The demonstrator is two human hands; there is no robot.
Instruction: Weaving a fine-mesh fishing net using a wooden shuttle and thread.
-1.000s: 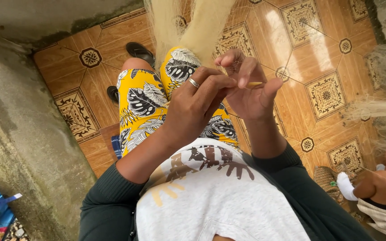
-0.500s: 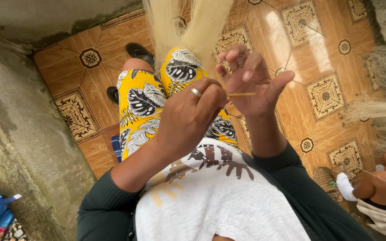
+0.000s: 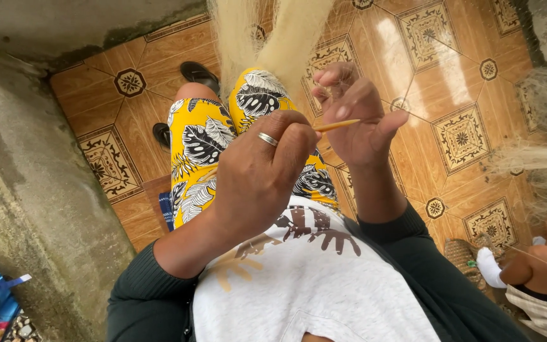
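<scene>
Head view looks down over a white printed shirt (image 3: 311, 278) and dark green sleeves to two raised hands in the middle of the frame. Left hand (image 3: 264, 174), a silver ring (image 3: 268, 139) on one finger, is curled shut with its fingertips pinched on the near end of a thin yellow-orange stick (image 3: 337, 125). That stick runs nearly level toward the right, crossing in front of the right hand (image 3: 356, 117), whose fingers are bent and partly closed; whether they actually grip the stick or the pale strands cannot be told. A hank of pale straw-coloured fibre (image 3: 267, 31) hangs from the top centre of the frame down behind both hands, and more of it spreads at the right edge. Below the hands sit knees in yellow leaf-print shorts (image 3: 207, 139), with black sandals (image 3: 197, 73) on the patterned orange tile floor (image 3: 457, 82). Another person's bare arm (image 3: 542, 259) shows at lower right
</scene>
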